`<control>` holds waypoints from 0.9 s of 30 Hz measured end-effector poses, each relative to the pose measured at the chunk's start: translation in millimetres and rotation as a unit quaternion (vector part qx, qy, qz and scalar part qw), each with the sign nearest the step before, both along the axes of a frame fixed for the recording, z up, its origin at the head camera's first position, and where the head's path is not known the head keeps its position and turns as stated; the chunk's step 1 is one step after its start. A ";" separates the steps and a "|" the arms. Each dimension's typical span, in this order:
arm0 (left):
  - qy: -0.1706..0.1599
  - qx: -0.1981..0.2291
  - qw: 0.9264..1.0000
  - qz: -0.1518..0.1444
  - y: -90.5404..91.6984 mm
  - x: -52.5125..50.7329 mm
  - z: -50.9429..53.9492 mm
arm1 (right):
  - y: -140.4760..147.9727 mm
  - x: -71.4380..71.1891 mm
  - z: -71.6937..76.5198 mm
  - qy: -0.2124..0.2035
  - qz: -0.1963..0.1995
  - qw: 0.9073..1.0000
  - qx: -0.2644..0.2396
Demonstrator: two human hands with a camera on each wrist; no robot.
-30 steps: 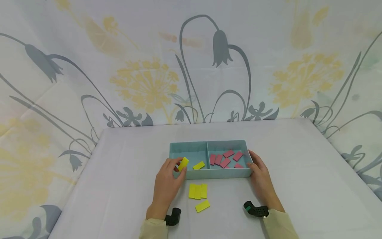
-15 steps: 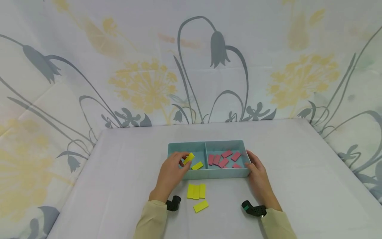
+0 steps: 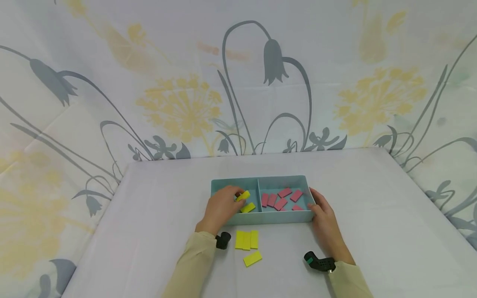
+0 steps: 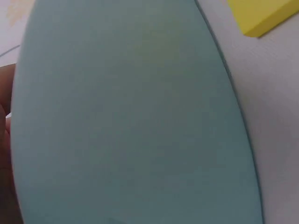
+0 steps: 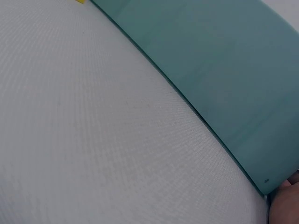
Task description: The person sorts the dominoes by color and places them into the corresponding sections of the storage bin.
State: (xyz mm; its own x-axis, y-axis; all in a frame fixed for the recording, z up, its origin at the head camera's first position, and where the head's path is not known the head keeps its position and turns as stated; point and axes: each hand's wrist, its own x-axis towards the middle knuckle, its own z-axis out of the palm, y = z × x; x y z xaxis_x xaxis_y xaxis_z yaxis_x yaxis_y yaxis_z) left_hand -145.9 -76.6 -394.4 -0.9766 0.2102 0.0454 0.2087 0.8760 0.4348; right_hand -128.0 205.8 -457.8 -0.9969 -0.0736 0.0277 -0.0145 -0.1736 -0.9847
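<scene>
My left hand point(image 3: 222, 207) pinches a yellow block point(image 3: 244, 195) over the left compartment of the blue-green box point(image 3: 268, 217). Just below that block, a second yellow one point(image 3: 248, 207) lies on the compartment floor. My right hand point(image 3: 325, 219) grips the right end of the box, thumb at the front corner. Several pink blocks point(image 3: 280, 203) are scattered in the right compartment. The left wrist view is mostly filled by the box wall point(image 4: 135, 112), with part of the hand at its left edge. In the right wrist view, the box wall point(image 5: 210, 79) meets a bit of the hand at lower right.
In front of the box, three yellow blocks point(image 3: 246, 240) lie side by side on the white tablecloth point(image 3: 149, 231). Another yellow block point(image 3: 253, 258) lies at an angle nearer to me. A flower-patterned cloth point(image 3: 186, 103) stands behind the table.
The left hand has moved right and slightly away from me with its yellow block, further over the left compartment. The right hand keeps its grip on the box end.
</scene>
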 end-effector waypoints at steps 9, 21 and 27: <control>-0.045 -0.025 0.999 -0.002 15.7 -14.2 -2.4 | 1.3 1.1 -1.1 0.005 -0.002 1.000 0.001; -0.070 -0.075 0.995 -0.009 28.4 -24.8 -4.2 | 0.3 1.0 1.1 0.005 -0.004 1.000 0.000; -0.075 -0.087 0.993 -0.009 28.1 -25.4 -7.0 | 0.9 0.5 -1.8 0.003 -0.002 1.000 0.001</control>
